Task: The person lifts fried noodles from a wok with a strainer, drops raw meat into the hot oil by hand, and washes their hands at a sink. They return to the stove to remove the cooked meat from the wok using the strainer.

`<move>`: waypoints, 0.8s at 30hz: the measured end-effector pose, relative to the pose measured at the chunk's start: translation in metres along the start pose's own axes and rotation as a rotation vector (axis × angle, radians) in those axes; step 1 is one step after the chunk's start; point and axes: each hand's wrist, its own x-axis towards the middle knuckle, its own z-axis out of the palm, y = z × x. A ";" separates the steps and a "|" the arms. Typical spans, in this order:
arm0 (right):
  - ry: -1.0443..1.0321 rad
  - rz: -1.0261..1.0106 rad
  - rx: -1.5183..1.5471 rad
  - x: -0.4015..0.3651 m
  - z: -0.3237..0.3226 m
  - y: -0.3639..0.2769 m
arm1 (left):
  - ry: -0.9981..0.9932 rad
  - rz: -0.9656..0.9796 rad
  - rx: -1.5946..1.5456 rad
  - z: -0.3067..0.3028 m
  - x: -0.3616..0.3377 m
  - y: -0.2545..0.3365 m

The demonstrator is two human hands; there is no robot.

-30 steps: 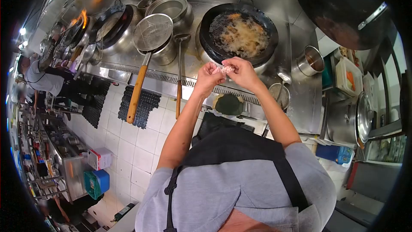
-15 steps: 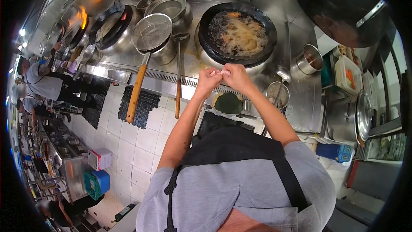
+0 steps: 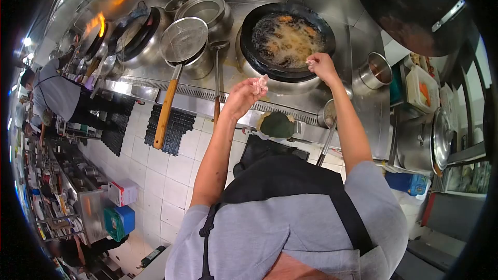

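In front of the stove my left hand (image 3: 240, 99) is closed around a ragged clump of pale pink raw meat (image 3: 260, 85), which sticks out past the fingertips. My right hand (image 3: 326, 68) pinches a small bit of the same pink meat (image 3: 310, 64) at the near right rim of a black wok (image 3: 250, 54). Hot oil (image 3: 290, 46) bubbles and foams in that wok, with several orange-brown pieces frying in it. The two hands are apart, the left one lower and nearer my body.
Left of the wok, a wire strainer (image 3: 184, 39) with a long wooden handle rests across a pot; a ladle (image 3: 218, 72) lies beside it. Flames (image 3: 98, 23) rise farther left, near a co-worker (image 3: 54, 88). A metal pot (image 3: 374, 70) stands right. A large black wok (image 3: 404, 10) hangs upper right.
My hands were together, pulling at the pink meat. They have separated: the right moved right and up to the wok's rim with a small bit, the left slightly left. The foam has thinned.
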 end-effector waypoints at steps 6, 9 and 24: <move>-0.390 -0.063 0.467 -0.049 0.050 -0.050 | -0.058 -0.023 0.042 0.002 0.005 -0.010; -0.301 -0.103 0.317 -0.068 0.066 -0.068 | -0.001 -0.006 0.080 0.010 0.008 -0.011; 0.015 -0.475 -0.057 -0.085 0.089 -0.082 | 0.039 0.105 -0.002 0.031 0.008 -0.014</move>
